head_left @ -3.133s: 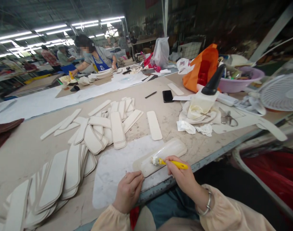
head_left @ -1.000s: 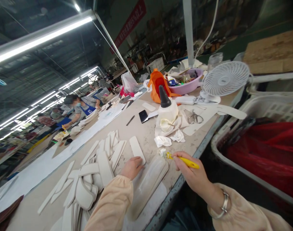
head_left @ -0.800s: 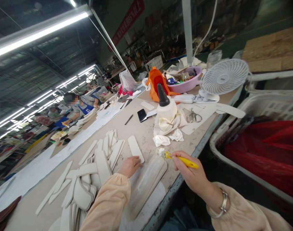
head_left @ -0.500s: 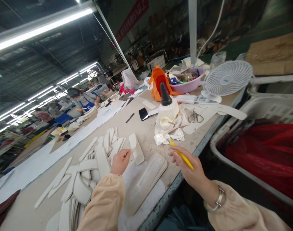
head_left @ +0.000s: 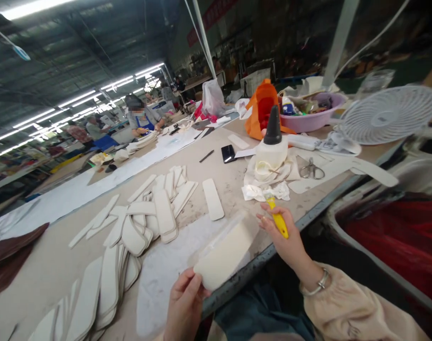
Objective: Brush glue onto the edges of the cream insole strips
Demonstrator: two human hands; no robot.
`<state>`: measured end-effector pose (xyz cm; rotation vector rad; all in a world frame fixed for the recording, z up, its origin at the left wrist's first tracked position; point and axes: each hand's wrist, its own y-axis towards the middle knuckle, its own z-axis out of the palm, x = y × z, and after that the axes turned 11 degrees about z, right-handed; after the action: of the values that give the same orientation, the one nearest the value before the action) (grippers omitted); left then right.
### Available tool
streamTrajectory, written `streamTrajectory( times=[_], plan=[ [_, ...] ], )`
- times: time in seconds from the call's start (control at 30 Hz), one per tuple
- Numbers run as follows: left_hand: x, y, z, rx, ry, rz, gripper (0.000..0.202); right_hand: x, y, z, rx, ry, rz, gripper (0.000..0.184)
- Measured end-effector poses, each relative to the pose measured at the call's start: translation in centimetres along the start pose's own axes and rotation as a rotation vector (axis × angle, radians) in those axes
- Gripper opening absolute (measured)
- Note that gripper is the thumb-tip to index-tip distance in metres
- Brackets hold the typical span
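My left hand [head_left: 186, 298] is closed, pinching the near corner of a long cream panel [head_left: 224, 253] with rounded ends. That panel lies at a slant by the table's front edge, over a white sheet [head_left: 159, 279]. In my right hand [head_left: 288, 237] is a yellow-handled brush [head_left: 280, 222], its head pointing away toward crumpled white tissue [head_left: 253, 192]. Beyond the panel a smaller cream strip [head_left: 213, 199] lies flat. Left of the sheet is a loose pile of similar cream strips [head_left: 165, 215].
Behind the tissue stand a black-nozzled bottle [head_left: 273, 128], scissors [head_left: 312, 171], an orange bag [head_left: 261, 111], a lilac basin [head_left: 313, 118] and a white fan [head_left: 386, 121]. A phone [head_left: 227, 154] lies mid-table. At right is a crate holding red material [head_left: 389, 237]. Another person [head_left: 141, 118] sits further off.
My left hand has left the smaller strip and moved nearer me, now gripping the larger panel's corner. The right hand keeps the brush. The view has turned left.
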<state>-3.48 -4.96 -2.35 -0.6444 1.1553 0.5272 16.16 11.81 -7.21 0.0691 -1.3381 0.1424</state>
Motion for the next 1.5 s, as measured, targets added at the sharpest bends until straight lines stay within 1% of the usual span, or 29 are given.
streamTrajectory(
  times=[0.07, 0.1, 0.17, 0.23, 0.33, 0.4, 0.5, 0.57, 0.67, 0.73, 0.77, 0.83, 0.9, 0.97, 1.03, 1.1, 1.17, 1.23, 1.3, 1.37, 1.43, 1.5],
  plan=[
    [1.0, -1.8, -1.0, 0.051, -0.048, -0.041, 0.027, -0.3, -0.4, 0.1, 0.017, -0.046, -0.012, 0.033],
    [1.2, -2.5, -1.3, 0.082, -0.072, -0.037, 0.024, -0.4, -0.6, 0.2, 0.031, -0.057, -0.011, 0.033],
    [1.2, -3.5, -1.8, 0.133, -0.106, -0.004, 0.019, -0.5, -1.0, 0.3, 0.083, -0.047, 0.029, 0.034],
    [0.8, -3.9, -2.0, 0.162, -0.119, 0.033, 0.017, -0.4, -1.4, 0.5, 0.154, -0.013, 0.094, 0.033],
    [0.4, -3.6, -2.6, 0.175, -0.144, 0.056, 0.016, -0.2, -2.0, 0.8, 0.223, 0.016, 0.128, 0.030],
    [0.6, -3.1, -3.2, 0.161, -0.141, 0.034, 0.017, -0.2, -2.3, 1.0, 0.222, 0.024, 0.117, 0.029],
    [1.2, -1.9, -4.0, 0.125, -0.069, -0.032, 0.025, -0.4, -2.3, 1.4, 0.149, 0.008, 0.081, 0.032],
    [1.5, -1.0, -4.3, 0.087, -0.004, -0.046, 0.029, -0.6, -1.9, 1.7, 0.087, -0.024, 0.033, 0.034],
    [1.2, 0.1, -4.0, 0.049, 0.031, -0.020, 0.032, -0.9, -1.3, 2.1, 0.041, -0.111, -0.086, 0.033],
    [0.6, 0.4, -3.5, 0.081, -0.014, 0.002, 0.031, -1.0, -1.0, 2.2, 0.018, -0.197, -0.146, 0.031],
    [0.3, 0.4, -3.2, 0.102, -0.046, 0.015, 0.030, -1.1, -0.9, 2.3, 0.012, -0.227, -0.153, 0.030],
    [-0.3, 0.1, -2.6, 0.130, -0.109, 0.043, 0.026, -1.1, -0.7, 2.2, 0.028, -0.211, -0.119, 0.028],
    [-0.5, -0.3, -2.3, 0.136, -0.148, 0.052, 0.024, -1.0, -0.7, 2.0, 0.078, -0.120, -0.045, 0.026],
    [-0.4, -0.6, -2.1, 0.137, -0.159, 0.039, 0.025, -0.8, -0.7, 1.8, 0.110, -0.047, 0.020, 0.025],
    [0.0, -0.6, -2.0, 0.125, -0.137, 0.019, 0.025, -0.5, -0.8, 1.7, 0.124, -0.040, 0.061, 0.025],
    [0.6, -0.5, -2.1, 0.104, -0.072, 0.015, 0.025, -0.2, -0.9, 1.8, 0.109, -0.103, 0.068, 0.028],
    [1.0, -0.3, -2.2, 0.068, 0.030, 0.039, 0.027, 0.0, -1.0, 1.8, 0.034, -0.214, 0.042, 0.030],
    [1.3, 0.1, -2.3, 0.074, 0.186, 0.068, 0.027, 0.1, -0.8, 2.0, -0.082, -0.333, -0.034, 0.032],
    [1.4, 0.8, -2.4, 0.115, 0.379, 0.095, 0.028, 0.1, -0.2, 2.1, -0.160, -0.456, -0.121, 0.032],
    [1.5, 1.7, -2.7, 0.149, 0.577, 0.143, 0.028, -0.1, 0.7, 2.4, -0.174, -0.581, -0.190, 0.030],
    [1.5, 2.8, -2.9, 0.155, 0.768, 0.207, 0.027, -0.5, 1.6, 2.8, -0.157, -0.686, -0.235, 0.027],
    [1.5, 3.7, -3.0, 0.174, 0.921, 0.241, 0.027, -0.9, 2.5, 3.1, -0.142, -0.757, -0.275, 0.025]
  ],
)
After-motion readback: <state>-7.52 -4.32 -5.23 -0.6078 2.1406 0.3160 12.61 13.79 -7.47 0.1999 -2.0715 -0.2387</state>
